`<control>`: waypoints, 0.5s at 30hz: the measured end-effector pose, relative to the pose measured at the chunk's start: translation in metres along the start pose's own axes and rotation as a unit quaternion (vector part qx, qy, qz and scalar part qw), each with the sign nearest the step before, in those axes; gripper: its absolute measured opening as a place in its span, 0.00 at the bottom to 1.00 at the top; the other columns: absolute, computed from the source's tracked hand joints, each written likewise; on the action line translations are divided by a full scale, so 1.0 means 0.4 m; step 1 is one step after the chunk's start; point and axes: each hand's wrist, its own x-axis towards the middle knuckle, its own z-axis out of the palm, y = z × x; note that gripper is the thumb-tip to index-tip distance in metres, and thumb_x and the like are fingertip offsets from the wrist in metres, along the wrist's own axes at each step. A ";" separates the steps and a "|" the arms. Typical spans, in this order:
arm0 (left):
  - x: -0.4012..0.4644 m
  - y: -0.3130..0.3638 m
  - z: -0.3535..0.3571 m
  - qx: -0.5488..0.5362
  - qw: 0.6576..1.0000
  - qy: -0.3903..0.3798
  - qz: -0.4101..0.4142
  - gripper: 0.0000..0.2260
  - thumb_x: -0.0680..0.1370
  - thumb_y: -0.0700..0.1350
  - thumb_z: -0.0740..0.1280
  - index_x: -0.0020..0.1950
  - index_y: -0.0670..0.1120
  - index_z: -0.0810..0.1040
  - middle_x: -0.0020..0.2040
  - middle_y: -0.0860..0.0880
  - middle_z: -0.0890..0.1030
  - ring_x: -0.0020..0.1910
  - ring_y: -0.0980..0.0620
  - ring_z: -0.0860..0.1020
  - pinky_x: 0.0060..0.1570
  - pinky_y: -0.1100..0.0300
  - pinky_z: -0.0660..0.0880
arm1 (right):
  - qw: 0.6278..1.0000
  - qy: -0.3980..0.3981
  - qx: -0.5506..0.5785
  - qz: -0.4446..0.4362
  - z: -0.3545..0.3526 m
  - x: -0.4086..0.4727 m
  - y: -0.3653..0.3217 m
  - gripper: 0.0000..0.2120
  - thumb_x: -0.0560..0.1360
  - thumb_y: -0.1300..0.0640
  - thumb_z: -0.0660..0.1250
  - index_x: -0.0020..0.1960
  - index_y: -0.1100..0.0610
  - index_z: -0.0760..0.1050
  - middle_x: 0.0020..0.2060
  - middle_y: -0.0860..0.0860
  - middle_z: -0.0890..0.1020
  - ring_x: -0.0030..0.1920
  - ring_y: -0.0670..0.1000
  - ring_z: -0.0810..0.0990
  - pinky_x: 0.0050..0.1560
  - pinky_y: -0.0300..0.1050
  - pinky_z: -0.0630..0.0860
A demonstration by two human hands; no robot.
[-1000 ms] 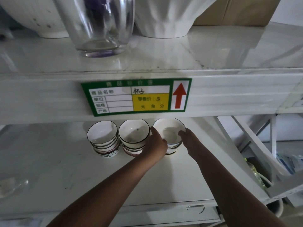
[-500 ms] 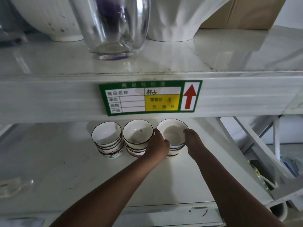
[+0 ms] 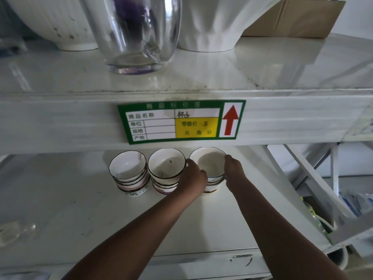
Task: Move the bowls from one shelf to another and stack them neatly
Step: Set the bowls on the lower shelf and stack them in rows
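Both of the person's arms reach deep onto the lower shelf (image 3: 60, 209), where three stacks of small bowls stand in a row near the back. The left hand (image 3: 193, 178) and the right hand (image 3: 234, 172) are set on opposite sides of the right stack of bowls (image 3: 209, 164), fingers curled against its walls, so the stack is gripped between them; its foot seems to sit on the shelf, though the hands hide most of it. The top bowl of this stack is white inside with a thin dark rim. Just beside it, touching or nearly touching the left hand, stands the middle stack of bowls (image 3: 166, 164), and to its left the left stack of bowls (image 3: 128, 166), whose lower bowls show reddish and dark patterns on the outside (the patterns are too small to make out). Across the front edge of the upper shelf (image 3: 282, 122) is a green price label (image 3: 181, 121) with a yellow field and a red arrow pointing up. On the upper shelf stand a clear glass vase (image 3: 137, 33), a large white bowl (image 3: 54, 21) to its left, a white faceted vessel (image 3: 212, 23) to its right, and a cardboard box (image 3: 292, 19) farther right. At the far left of the lower shelf lies a small clear glass object (image 3: 14, 229), blurred.
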 end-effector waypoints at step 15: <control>-0.034 -0.045 -0.026 -0.052 0.997 -0.001 0.061 0.22 0.79 0.40 0.55 0.74 0.45 0.63 0.56 0.40 0.79 0.55 0.39 0.77 0.51 0.50 0.76 | 0.994 -0.027 -0.018 -0.102 -0.021 -0.017 0.014 0.13 0.82 0.57 0.56 0.41 0.58 0.73 0.37 0.51 0.74 0.42 0.51 0.71 0.45 0.44 0.68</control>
